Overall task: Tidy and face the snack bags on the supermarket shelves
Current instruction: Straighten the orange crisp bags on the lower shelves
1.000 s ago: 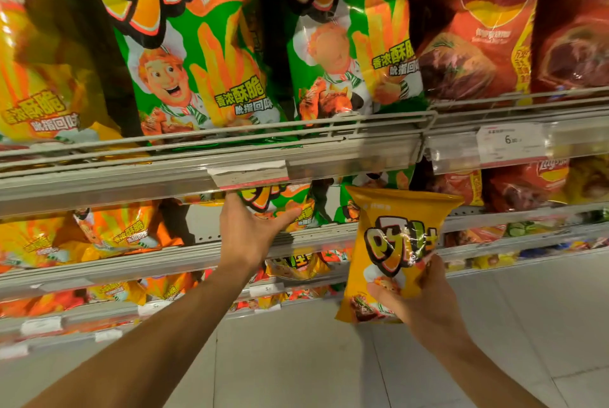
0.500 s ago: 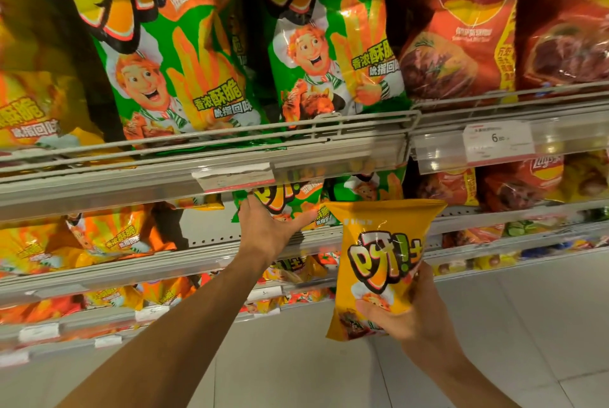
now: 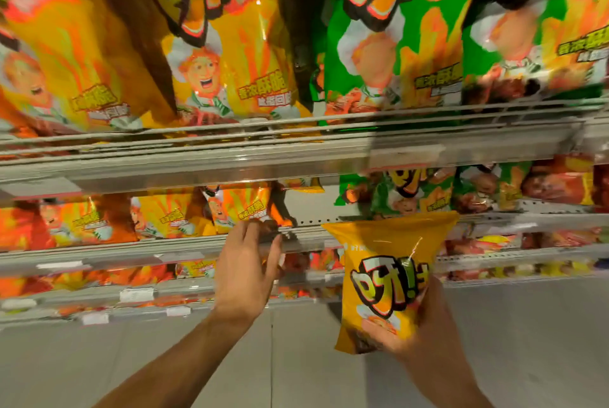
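Here the right hand point(image 3: 425, 325) grips a yellow snack bag point(image 3: 389, 279); the left hand point(image 3: 244, 275), blurred, seemingly released, reaches the shelf point(image 3: 131, 252).

Two hands were in view, the left hand point(image 3: 245, 271) and the right hand point(image 3: 417, 325). One small yellow bag point(image 3: 385, 279) was held. The top shelf point(image 3: 197, 163) carried three large yellow bags point(image 3: 227, 55) and two large green bags point(image 3: 389, 45) in front.

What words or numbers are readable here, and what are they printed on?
"呀!土": logo on the yellow bag that the right hand holds.
"香浓酥脆": big yellow bag on the top shelf.
Same logo, cut off, tops the green bags.
Shelf price tags: too blurred to read.
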`<action>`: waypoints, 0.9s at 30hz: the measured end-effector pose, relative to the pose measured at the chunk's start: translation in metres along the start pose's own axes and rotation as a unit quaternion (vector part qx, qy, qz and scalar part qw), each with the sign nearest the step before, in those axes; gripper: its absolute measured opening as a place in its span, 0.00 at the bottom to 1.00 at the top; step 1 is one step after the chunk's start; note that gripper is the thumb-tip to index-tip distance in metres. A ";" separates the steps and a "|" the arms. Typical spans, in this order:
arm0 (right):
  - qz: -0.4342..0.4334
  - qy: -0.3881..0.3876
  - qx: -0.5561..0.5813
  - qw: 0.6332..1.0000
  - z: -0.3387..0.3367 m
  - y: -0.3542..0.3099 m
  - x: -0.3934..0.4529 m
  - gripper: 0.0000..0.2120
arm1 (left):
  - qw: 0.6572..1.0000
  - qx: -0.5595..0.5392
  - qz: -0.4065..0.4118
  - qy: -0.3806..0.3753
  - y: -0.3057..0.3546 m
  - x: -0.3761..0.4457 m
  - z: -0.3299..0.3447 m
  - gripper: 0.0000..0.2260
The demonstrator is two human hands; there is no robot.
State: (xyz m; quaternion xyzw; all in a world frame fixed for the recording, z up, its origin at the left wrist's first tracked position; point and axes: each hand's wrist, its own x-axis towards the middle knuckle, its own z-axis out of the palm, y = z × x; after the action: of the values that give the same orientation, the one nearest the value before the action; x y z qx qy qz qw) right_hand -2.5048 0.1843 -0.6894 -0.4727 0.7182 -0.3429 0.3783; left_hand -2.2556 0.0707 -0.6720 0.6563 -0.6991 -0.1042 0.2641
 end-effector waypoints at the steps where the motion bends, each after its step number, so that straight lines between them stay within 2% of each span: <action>1: -0.006 -0.006 -0.012 1.000 0.012 -0.007 -0.002 0.43 | 0.999 0.030 -0.009 0.010 -0.018 0.000 -0.010 0.11; 4: -0.017 -0.006 -0.032 0.999 0.041 -0.032 0.004 0.41 | 0.994 0.106 -0.021 0.021 -0.060 0.003 -0.031 0.12; 6: -0.007 0.005 -0.038 0.999 0.054 -0.047 0.015 0.39 | 0.989 0.144 -0.020 -0.005 -0.077 0.007 -0.038 0.12; 8: -0.008 0.014 -0.057 0.998 0.063 -0.063 0.027 0.37 | 0.981 0.188 0.012 -0.039 -0.088 0.011 -0.040 0.12; 11: -0.001 0.022 -0.066 0.998 0.071 -0.085 0.050 0.43 | 0.970 0.227 0.072 -0.052 -0.093 0.018 -0.040 0.07; 15: 0.018 0.014 -0.054 0.998 0.076 -0.110 0.087 0.43 | 0.968 0.235 0.074 -0.051 -0.094 0.024 -0.039 0.05; 18: 0.007 0.036 -0.041 0.998 0.077 -0.121 0.112 0.43 | 0.969 0.234 0.073 -0.046 -0.095 0.025 -0.037 0.05; 23: -0.033 0.077 -0.052 0.995 0.081 -0.135 0.141 0.31 | 0.970 0.230 0.071 -0.032 -0.092 0.026 -0.038 0.05; 25: -0.037 0.076 -0.070 0.994 0.082 -0.133 0.147 0.33 | 0.970 0.231 0.073 -0.029 -0.092 0.027 -0.037 0.05; 27: -0.040 0.073 -0.068 0.994 0.083 -0.127 0.151 0.39 | 0.970 0.231 0.073 -0.025 -0.092 0.027 -0.036 0.05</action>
State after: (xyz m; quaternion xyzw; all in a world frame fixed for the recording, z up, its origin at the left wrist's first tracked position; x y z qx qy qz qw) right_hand -2.4194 -0.0085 -0.6543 -0.4991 0.7465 -0.3415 0.2776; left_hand -2.1577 0.0410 -0.6804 0.6439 -0.7566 0.0628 0.0947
